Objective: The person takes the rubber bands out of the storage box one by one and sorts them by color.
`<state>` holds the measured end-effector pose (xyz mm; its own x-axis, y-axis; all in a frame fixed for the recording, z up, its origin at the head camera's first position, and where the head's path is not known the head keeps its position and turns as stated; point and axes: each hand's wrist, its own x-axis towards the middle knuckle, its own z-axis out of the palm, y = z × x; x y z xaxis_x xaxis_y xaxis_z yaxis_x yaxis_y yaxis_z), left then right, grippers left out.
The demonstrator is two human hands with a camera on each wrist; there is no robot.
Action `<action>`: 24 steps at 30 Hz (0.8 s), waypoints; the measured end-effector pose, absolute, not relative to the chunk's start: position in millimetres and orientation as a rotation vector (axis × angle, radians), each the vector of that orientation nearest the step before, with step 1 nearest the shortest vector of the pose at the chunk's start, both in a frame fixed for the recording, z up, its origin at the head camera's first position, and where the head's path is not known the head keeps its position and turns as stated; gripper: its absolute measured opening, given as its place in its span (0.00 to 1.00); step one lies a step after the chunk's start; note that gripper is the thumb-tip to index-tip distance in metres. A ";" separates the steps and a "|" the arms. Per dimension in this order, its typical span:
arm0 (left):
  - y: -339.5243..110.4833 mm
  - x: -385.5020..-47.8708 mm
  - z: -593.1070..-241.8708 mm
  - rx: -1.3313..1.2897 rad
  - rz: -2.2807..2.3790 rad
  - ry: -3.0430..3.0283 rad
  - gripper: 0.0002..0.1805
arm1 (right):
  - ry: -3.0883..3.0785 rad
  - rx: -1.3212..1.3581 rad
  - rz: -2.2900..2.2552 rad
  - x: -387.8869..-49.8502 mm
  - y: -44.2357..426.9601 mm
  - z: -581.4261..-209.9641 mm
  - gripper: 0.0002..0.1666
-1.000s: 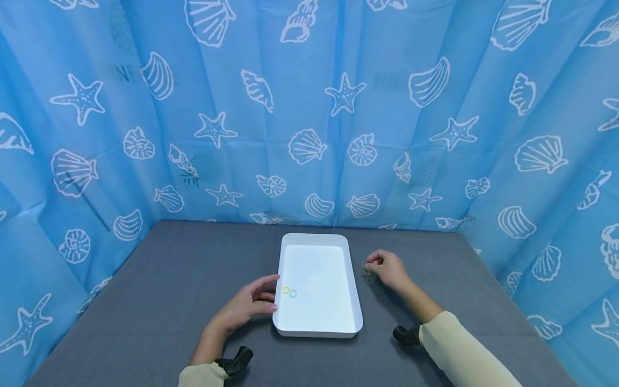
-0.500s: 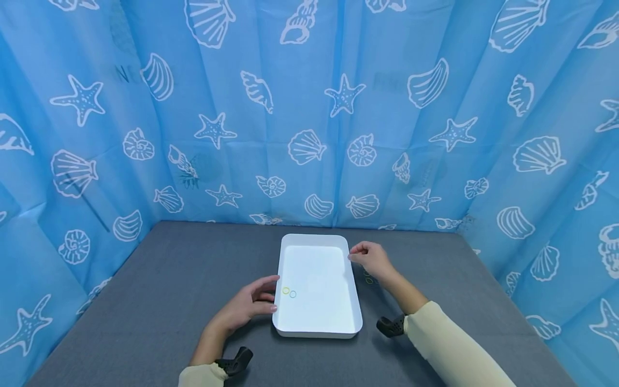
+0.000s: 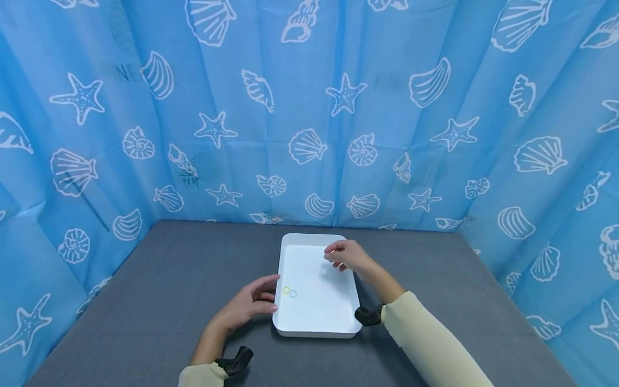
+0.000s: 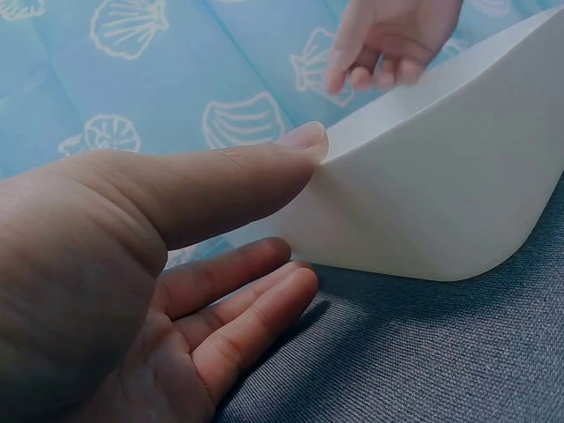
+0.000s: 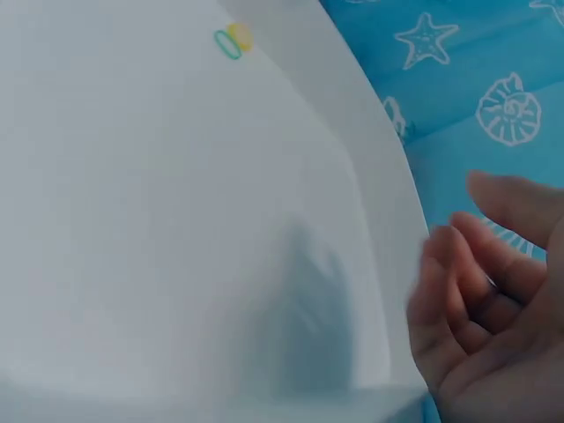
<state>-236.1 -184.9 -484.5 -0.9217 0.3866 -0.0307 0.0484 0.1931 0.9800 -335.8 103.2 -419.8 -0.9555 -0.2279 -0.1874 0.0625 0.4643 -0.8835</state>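
Observation:
A white rectangular tray [image 3: 319,331] lies on the grey cloth. My left hand [image 3: 246,305] rests against its left side, fingers spread; the thumb tip [image 4: 304,137] touches the rim, while other fingers stay outside the wall. Inside the tray, near its left wall, lie a thin yellow band [image 3: 286,290] and a blue-green band [image 3: 293,294], seen also in the right wrist view as a yellow band [image 5: 240,36] and a green band [image 5: 227,45]. My right hand [image 3: 349,255] hovers over the tray's far right part, fingers bent. Whether anything is between its fingertips cannot be made out.
A grey cloth-covered table [image 3: 208,252] extends around the tray. Behind it and on both sides hangs a blue curtain [image 3: 309,113] with white shells and starfish. Black wrist straps with mounts [image 3: 368,316] sit on both arms; the right forearm crosses the tray's right rim.
My right hand has moved left from several thin bands on the table, across the right rim, to above the tray. Those bands are now behind the arm. The left hand stays put.

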 end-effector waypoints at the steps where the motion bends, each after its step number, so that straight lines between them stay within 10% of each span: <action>1: -184.8 -236.1 -484.7 0.415 1.789 2.202 0.38 | 2.421 -0.155 -1.482 -336.3 101.2 -420.1 0.13; 24: -185.9 -239.5 -485.7 0.427 1.792 2.185 0.37 | 2.209 -0.659 -1.175 -333.4 55.9 -440.5 0.15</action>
<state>-239.5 -185.9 -485.7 -0.9162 0.3995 -0.0304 0.0484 0.1857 0.9814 -333.4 55.9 -440.5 -0.7303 -0.6412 -0.2355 -0.1630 0.4984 -0.8515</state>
